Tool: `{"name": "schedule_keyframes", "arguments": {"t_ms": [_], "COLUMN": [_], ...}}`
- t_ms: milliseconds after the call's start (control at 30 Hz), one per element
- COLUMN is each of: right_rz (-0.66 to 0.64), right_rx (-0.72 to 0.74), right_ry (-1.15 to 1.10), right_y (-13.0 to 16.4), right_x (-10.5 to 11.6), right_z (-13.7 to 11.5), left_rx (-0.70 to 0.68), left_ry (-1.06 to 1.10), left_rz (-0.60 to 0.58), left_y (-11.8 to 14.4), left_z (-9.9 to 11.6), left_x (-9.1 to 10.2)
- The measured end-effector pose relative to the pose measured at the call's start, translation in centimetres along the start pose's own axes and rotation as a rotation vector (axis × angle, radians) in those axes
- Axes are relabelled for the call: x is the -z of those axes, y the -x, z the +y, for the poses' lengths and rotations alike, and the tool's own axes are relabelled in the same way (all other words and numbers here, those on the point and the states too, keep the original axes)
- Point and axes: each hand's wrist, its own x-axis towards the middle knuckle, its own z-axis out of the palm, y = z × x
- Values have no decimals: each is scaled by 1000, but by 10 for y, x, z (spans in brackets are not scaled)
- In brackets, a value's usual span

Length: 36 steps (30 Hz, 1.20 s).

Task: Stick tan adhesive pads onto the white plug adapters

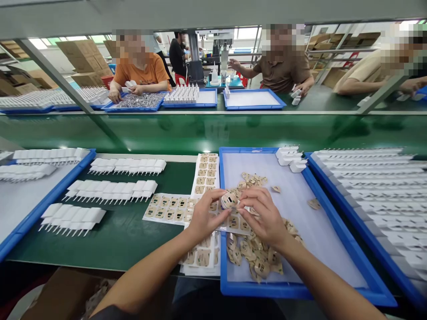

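My left hand [207,212] pinches a small white plug adapter [229,200] between thumb and forefinger. A tan sticker with a black rectangle covers its upward face. Closed at the adapter's right edge are the thumb and fingertips of my right hand [262,215]; whether they also grip the sticker's edge is hidden. Beneath my hands lie sheets of tan stickers [168,208], partly on the table and partly over the tray rim. Loose tan sticker pieces [262,266] are heaped in the blue tray [263,290] under and beyond my right hand.
White plug adapters [110,191] lie in rows to my left. More adapters [290,158] sit in the tray's far corner, and a full tray [376,200] stands at right. A green partition [167,129] separates me from co-workers [143,71] opposite. A shelf beam [213,11] hangs overhead.
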Motion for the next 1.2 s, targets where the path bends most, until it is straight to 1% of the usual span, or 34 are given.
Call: {"name": "schedule_keyframes", "arguments": {"t_ms": [33,67,133,167,200,233,300,367,467,600,767,867,933,1033,1100,1167,1200], "right_rz": [1,-8,-58,-104,-155,-200,-238,-211,-155,-128,-145,-162,-174,-217,-254,-263,-256], "right_rx": [-25,-99,-346,-475,-581,-655,-722,-759,-818,-850,-886,-910,-900,-840,-766,-653,-569], "right_ry": [-17,-50,-167,-255,-358,-463,-634,-721,-778,-817,-843,-798,-735,-641,-524,-338,-235], "right_y": [0,1,2,2,2,1,0,0,1,3,6,7,8,8,9,10,11], "right_x": [1,1,-1,-3,-5,-7,-11,-14,-17,-20,-20,-21,-21,-18,-15,-12,-11], "right_z": [0,1,3,4,5,6,6,5,3,5,11,16,18,21,22,25,26], "left_rx": [17,0,-97,-151,-201,-245,-305,-339,-356,-365,-355,-353,-358,-355,-355,-358,-356], "left_ry": [5,3,-20,-30,-38,-47,-63,-81,-84,-85,-61,-32,-40,-53,-50,-51,-55], "left_rz": [13,23,37,38,38,35,28,21,10,10,20,36,46,59,66,61,56], "left_y": [-1,-2,-4,-5,-5,-5,-4,-3,-2,-1,-1,-2,-3,-4,-4,-5,-5], "left_z": [-2,-3,-3,-2,0,1,3,3,2,0,1,0,-1,-3,-4,-3,-3], "left_x": [1,1,2,1,1,0,-3,-5,-6,-5,-6,-8,-10,-11,-11,-10,-10]}}
